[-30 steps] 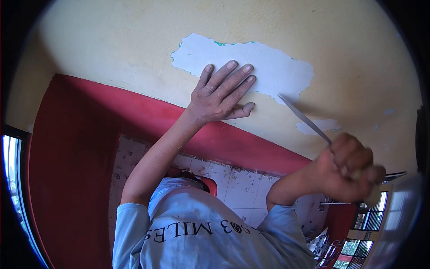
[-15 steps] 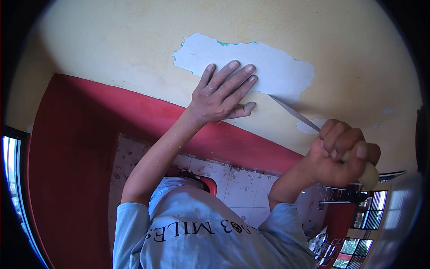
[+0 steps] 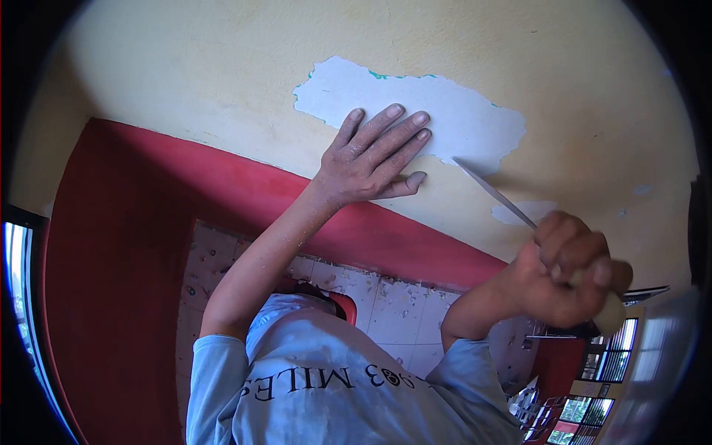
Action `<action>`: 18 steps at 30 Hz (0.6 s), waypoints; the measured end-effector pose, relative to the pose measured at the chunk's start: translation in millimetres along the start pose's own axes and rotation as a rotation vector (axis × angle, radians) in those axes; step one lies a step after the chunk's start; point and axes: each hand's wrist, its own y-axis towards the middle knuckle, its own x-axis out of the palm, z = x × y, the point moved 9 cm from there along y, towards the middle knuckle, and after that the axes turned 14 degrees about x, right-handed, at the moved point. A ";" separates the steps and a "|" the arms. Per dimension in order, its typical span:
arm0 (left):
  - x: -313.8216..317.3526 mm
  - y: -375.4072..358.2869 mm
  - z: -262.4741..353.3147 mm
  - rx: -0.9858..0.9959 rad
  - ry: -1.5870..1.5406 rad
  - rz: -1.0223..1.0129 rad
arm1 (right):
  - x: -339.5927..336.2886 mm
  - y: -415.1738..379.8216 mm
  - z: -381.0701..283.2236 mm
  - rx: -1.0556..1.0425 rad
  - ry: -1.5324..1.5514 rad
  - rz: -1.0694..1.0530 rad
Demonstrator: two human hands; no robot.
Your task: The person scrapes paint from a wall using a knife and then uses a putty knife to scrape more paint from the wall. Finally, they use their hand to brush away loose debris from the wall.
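Note:
My left hand [image 3: 367,159] lies with fingers spread on the cream wall [image 3: 245,59], its fingertips over the lower edge of a bare white patch [image 3: 423,100]. Traces of green line the patch's upper rim, and pale dust coats the fingers. In a fist, my right hand [image 3: 567,271] grips a scraper with a thin metal blade [image 3: 498,194] and a pale yellowish handle [image 3: 610,315]. The blade's tip touches or nearly touches the patch's lower edge, right of my left hand. A smaller white patch [image 3: 519,213] shows behind the blade.
A red band [image 3: 274,182] runs along the lower wall. Paint flakes litter the tiled floor [image 3: 397,304], where part of a red object [image 3: 345,305] shows behind my shirt [image 3: 334,371]. Windows [image 3: 582,410] stand at the lower right, another window [image 3: 21,274] at the left.
My right hand and the scraper have shifted slightly down, and the blade tip sits a little lower and further right. My left hand stays against the wall; the view has moved slightly.

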 end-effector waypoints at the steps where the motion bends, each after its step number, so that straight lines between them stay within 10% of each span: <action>1: -0.3 0.3 -0.3 0.000 -0.002 0.001 | 0.1 1.7 2.3 0.002 -0.024 0.024; 18: -4.3 2.2 -0.4 0.006 -0.032 -0.015 | 8.6 3.3 5.7 0.010 -0.097 0.130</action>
